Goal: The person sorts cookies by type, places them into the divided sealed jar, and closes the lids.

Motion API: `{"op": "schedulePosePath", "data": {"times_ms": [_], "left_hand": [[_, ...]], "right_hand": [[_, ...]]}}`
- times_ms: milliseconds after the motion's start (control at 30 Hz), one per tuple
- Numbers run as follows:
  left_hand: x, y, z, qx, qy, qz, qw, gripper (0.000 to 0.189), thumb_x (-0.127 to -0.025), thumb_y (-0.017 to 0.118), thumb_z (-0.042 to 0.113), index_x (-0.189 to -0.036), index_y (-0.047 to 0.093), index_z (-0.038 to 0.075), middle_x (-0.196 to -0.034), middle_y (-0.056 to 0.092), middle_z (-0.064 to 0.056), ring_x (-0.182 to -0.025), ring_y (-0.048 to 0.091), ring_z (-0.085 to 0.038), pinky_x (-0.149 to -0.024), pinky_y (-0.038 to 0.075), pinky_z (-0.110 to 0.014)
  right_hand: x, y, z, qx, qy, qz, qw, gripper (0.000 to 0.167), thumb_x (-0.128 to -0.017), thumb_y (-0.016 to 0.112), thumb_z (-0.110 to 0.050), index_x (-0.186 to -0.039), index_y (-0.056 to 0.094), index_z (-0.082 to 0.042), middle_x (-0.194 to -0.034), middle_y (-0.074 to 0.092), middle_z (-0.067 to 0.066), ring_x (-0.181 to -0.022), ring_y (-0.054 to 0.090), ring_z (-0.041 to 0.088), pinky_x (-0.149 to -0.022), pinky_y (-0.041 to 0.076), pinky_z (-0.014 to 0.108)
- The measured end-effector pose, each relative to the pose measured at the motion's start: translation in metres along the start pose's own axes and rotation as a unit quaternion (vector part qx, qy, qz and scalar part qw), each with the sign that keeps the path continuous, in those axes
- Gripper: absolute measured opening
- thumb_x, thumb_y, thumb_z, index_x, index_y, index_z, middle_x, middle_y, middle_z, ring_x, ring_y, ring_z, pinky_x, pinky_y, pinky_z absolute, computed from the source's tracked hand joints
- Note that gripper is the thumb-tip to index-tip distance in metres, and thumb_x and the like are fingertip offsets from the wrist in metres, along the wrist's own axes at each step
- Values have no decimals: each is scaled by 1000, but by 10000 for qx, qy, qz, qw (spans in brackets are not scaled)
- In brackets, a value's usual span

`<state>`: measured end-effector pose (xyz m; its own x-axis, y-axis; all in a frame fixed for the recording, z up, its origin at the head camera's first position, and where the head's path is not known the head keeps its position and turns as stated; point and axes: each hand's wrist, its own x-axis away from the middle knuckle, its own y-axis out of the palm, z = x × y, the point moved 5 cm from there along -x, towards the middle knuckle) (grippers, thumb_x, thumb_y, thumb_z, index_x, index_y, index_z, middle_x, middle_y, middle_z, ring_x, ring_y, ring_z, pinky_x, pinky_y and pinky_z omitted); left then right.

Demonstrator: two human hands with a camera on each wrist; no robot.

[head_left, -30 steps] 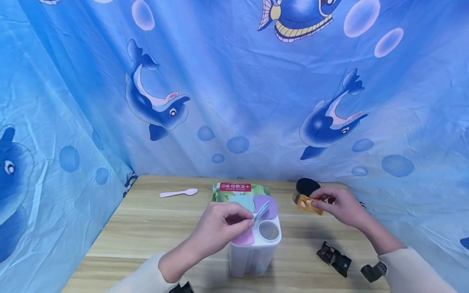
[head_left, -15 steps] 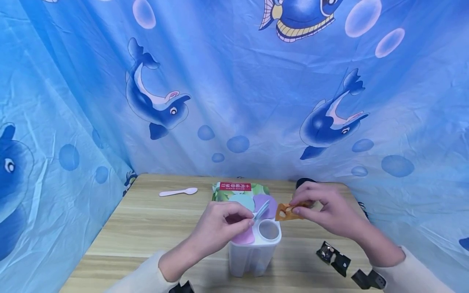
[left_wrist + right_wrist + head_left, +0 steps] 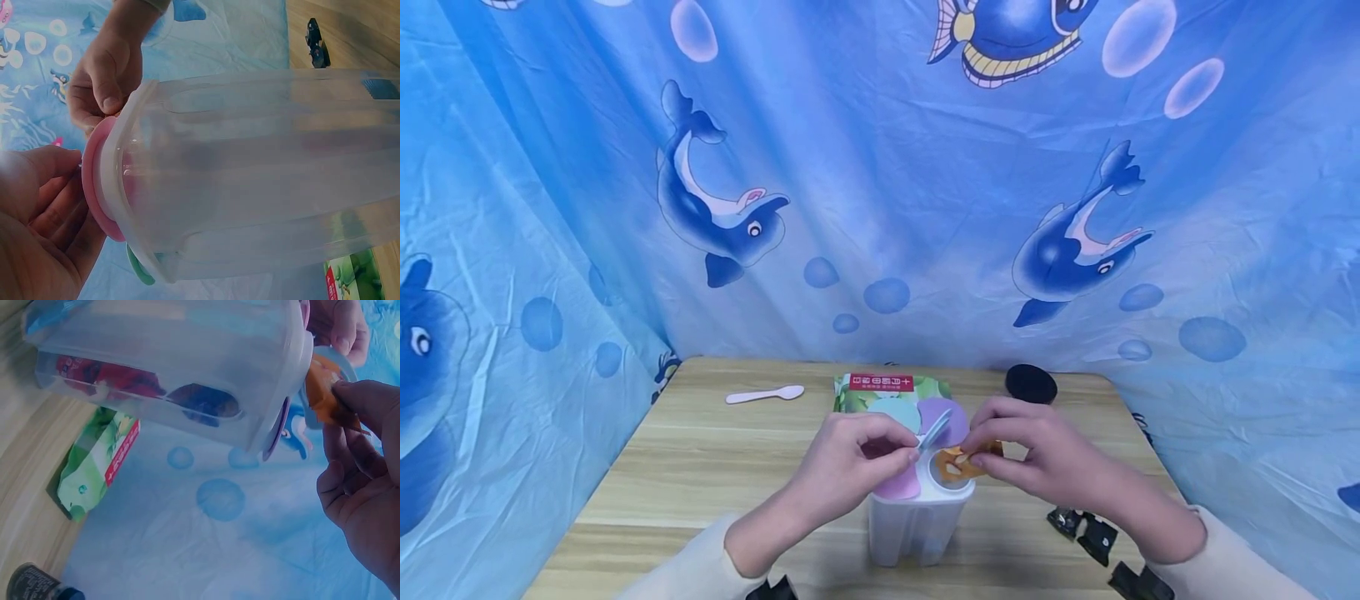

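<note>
Orange packet [image 3: 952, 468] in the right hand [image 3: 1033, 450], above a pale wooden table [image 3: 715, 467] with a blue curtain [image 3: 880, 208] printed with dolphins and bubbles hanging behind and to the left and right of the hands. On the tabletop, a white spoon [image 3: 766, 395] lies beyond and to the left of the left hand [image 3: 857, 454]; a green bag [image 3: 854, 397] with a red label lies beyond both hands, a black-topped jar [image 3: 1032, 384] beyond the right. A small black item [image 3: 1097, 537] sits beside the right forearm.

Between the hands stands a translucent container [image 3: 917, 529], upright. The left thumb and finger pinch its raised light blue lid [image 3: 936, 429]. The right thumb and fingers pinch the packet, its far end over the round hole just beside that lid; whether it dips inside, I cannot tell.
</note>
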<state>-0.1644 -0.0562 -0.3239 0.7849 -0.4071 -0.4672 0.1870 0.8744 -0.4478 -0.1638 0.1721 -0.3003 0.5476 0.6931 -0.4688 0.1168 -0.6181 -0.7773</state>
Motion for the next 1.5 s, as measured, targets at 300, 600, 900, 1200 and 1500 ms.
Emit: {"op": "schedulePosePath", "data": {"times_ms": [300, 600, 900, 1200, 1500], "left_hand": [[1, 0, 0, -10, 36, 17, 10000, 7, -88, 80, 10, -94, 80, 15, -89, 76, 10, -78, 69, -4, -71, 61, -25], [1, 1, 0, 19, 164, 34, 9999, 6, -88, 80, 10, -94, 80, 12, -88, 76, 8, -77, 68, -3, -69, 61, -25], [1, 1, 0, 37, 62, 12, 10000, 6, -88, 80, 11, -94, 80, 11, -88, 76, 9, -77, 69, -3, -69, 61, -25], [2, 1, -1, 103, 105, 50, 9999, 5, -89, 81, 13, -94, 80, 12, -88, 76, 9, -74, 67, -3, -66, 61, -26], [2, 1, -1, 94, 200, 113, 9997, 8, -87, 81, 8, -93, 80, 13, -87, 76, 8, -75, 68, -2, -67, 61, -26]], "right_hand": [[-7, 12, -10, 284, -582, -52, 9979, 21, -90, 78, -8, -104, 77, -23, -108, 62, -12, -86, 56, 1, -70, 47, 8], [-8, 23, -5, -18, -197, 96, 9998, 23, -88, 81, -12, -106, 71, -23, -99, 68, -14, -85, 60, 2, -69, 52, 15], [-4, 24, 0, -371, 203, 34, 9991, 22, -91, 79, -15, -109, 75, -26, -103, 69, -16, -90, 63, 2, -74, 56, 22], [-5, 22, -1, -295, 109, -87, 9995, 29, -92, 75, -7, -115, 73, -24, -104, 70, -13, -87, 62, 2, -70, 55, 21], [-9, 32, 1, -2, -301, -4, 9995, 15, -88, 82, -15, -98, 78, -27, -96, 70, -17, -87, 62, 0, -74, 52, 17]]}}
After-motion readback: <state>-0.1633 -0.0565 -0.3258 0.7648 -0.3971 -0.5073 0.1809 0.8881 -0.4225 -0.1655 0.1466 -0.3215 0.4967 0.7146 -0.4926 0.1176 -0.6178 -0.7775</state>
